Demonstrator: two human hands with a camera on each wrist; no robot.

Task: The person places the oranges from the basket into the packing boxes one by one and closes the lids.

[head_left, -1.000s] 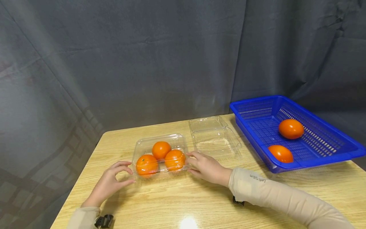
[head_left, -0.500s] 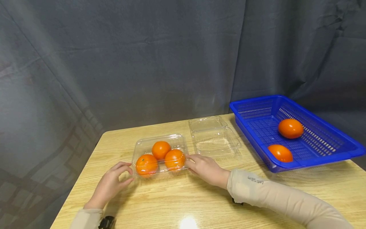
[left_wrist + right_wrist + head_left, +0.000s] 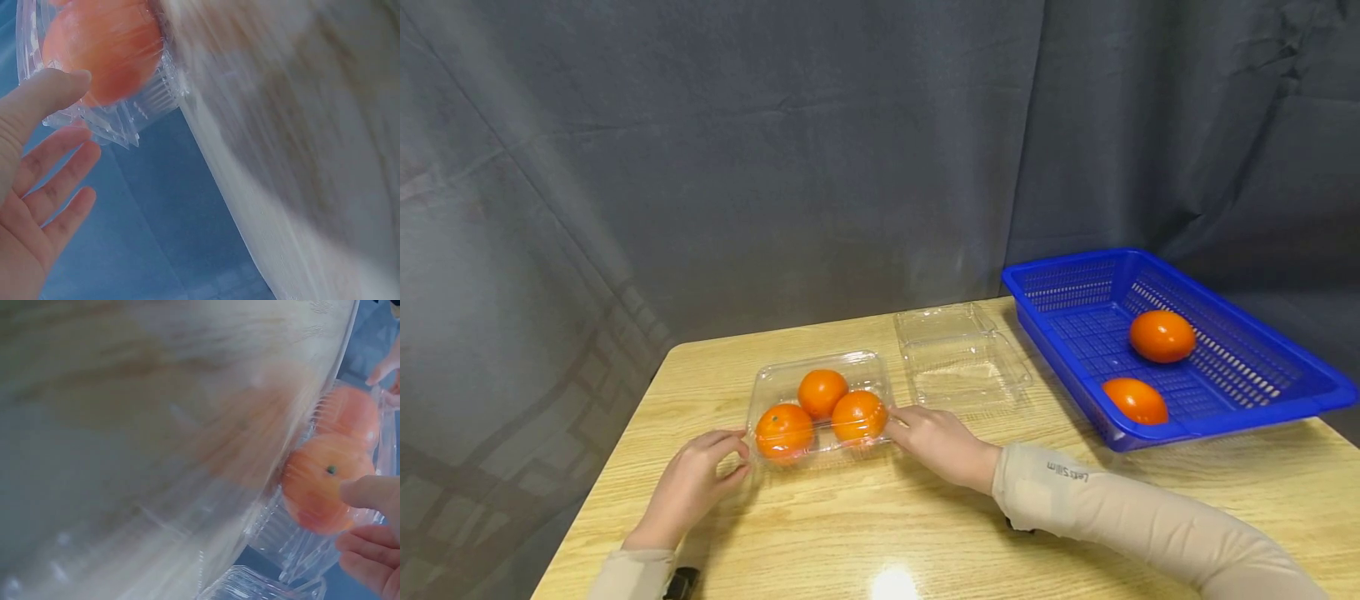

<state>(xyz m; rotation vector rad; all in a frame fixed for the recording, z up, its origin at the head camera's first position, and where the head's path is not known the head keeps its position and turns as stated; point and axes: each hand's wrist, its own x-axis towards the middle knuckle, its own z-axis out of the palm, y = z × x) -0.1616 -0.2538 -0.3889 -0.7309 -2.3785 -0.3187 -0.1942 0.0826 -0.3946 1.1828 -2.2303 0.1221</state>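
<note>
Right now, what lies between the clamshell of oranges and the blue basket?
In the head view, an open clear plastic clamshell lies between them; nearer the camera, the right hand and its sleeve.

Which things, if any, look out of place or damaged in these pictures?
Only the blue basket: at the right, its far side seems to overhang the edge of the table, which looks slightly unsafe. Nothing appears spilled or visibly damaged.

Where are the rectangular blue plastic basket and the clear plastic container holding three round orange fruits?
Blue plastic basket (image 3: 1232, 427), head view: near rim.
Clear plastic container (image 3: 778, 387), head view: bare far-left part.
</note>
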